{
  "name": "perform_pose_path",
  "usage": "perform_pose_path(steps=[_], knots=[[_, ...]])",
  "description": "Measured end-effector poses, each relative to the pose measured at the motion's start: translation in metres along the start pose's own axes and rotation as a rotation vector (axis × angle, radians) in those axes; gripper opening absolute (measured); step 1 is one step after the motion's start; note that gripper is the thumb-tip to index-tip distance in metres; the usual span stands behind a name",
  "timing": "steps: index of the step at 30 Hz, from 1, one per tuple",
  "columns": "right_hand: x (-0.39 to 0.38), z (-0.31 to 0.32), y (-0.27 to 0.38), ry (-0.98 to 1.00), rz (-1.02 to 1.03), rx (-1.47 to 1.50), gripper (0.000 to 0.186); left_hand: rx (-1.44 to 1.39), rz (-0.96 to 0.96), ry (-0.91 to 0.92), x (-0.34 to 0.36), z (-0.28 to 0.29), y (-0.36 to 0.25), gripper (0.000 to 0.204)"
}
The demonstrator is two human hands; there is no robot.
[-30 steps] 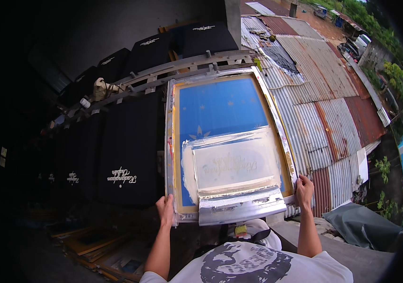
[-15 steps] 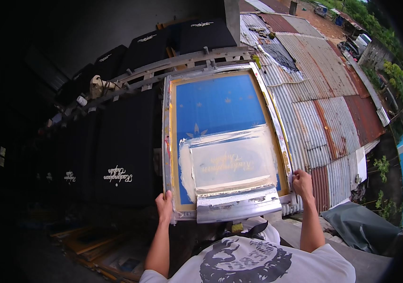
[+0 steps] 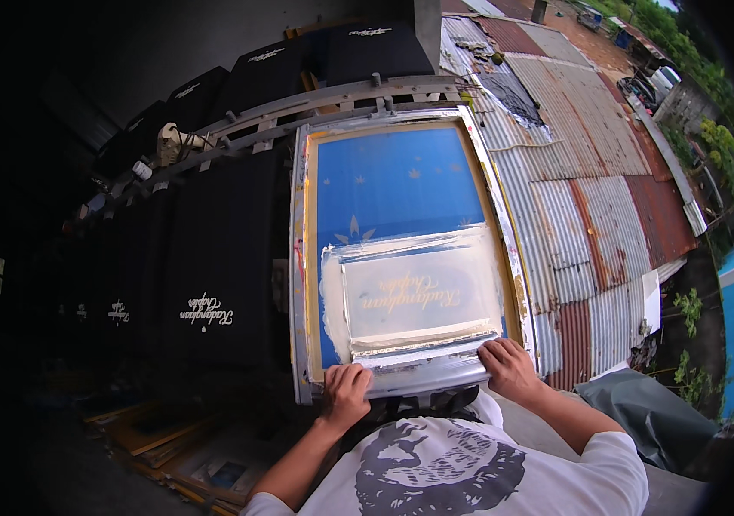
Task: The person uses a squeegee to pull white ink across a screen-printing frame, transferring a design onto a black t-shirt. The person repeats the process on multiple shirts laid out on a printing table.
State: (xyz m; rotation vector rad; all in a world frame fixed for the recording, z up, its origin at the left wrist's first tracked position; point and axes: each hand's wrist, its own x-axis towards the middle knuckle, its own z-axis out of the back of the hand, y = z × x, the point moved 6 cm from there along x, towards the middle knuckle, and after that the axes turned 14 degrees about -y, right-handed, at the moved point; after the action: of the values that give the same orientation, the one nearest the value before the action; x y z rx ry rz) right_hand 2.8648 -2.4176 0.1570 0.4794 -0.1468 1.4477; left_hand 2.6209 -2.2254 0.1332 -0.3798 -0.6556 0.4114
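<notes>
Clock read from screen ctr. Main pc: lg silver-metal-framed rect. printing screen [image 3: 300,258] w/ bright blue mesh [image 3: 397,181], flat in front of person, long sides running 12 to 6. Cream-white, paint-like coat [image 3: 423,297] covers mesh's lower half, thick at edges, pale script lettering visible in its middle; small pale leaf shapes on the blue above.

At 6 o'clk, wide silver metal squeegee bar [image 3: 427,377] lies across near end, just below thick white ridge. L hand [image 3: 347,397], btwn 6 & 7: fingers pressed tog. & bent over bar's L end. R hand [image 3: 509,370], btwn 4 & 5: fingers likewise tog., curled over R end; can't tell R thumb pos. White T-shirt w/ dark grey print [image 3: 444,469] just below, also 6.

9 o'clk: row of black fabric panels [image 3: 221,232] w/ white script; more such beyond grey metal rail [image 3: 324,112] at 11. Beige object w/ cord [image 3: 171,144] at 10, ID unclear. Stacked yellow-edged frames [image 3: 156,434] at 8, dim. Rusty/silver corrugated metal roofing [image 3: 573,189] btwn 2 & 3; crumpled grey-green tarp [image 3: 646,408] at 4.
</notes>
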Motion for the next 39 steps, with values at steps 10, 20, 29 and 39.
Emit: perform_pose_path(steps=[10, 20, 29, 39], knots=[[0.142, -0.046, -0.107, -0.154, -0.211, -0.089, 0.009, -0.034, -0.002, -0.371, 0.145, -0.059, 0.111, 0.023], [0.152, -0.042, -0.113, -0.074, -0.267, -0.084, 0.013, 0.033, -0.055, -0.409, 0.151, -0.051, 0.103, 0.014], [0.088, -0.019, -0.071, 0.076, -0.247, 0.015, 0.016, -0.063, -0.008, -0.274, 0.083, -0.022, 0.054, 0.018], [0.117, -0.031, -0.094, -0.115, -0.199, -0.034, 0.015, -0.048, -0.055, -0.368, 0.112, -0.042, 0.076, 0.019]])
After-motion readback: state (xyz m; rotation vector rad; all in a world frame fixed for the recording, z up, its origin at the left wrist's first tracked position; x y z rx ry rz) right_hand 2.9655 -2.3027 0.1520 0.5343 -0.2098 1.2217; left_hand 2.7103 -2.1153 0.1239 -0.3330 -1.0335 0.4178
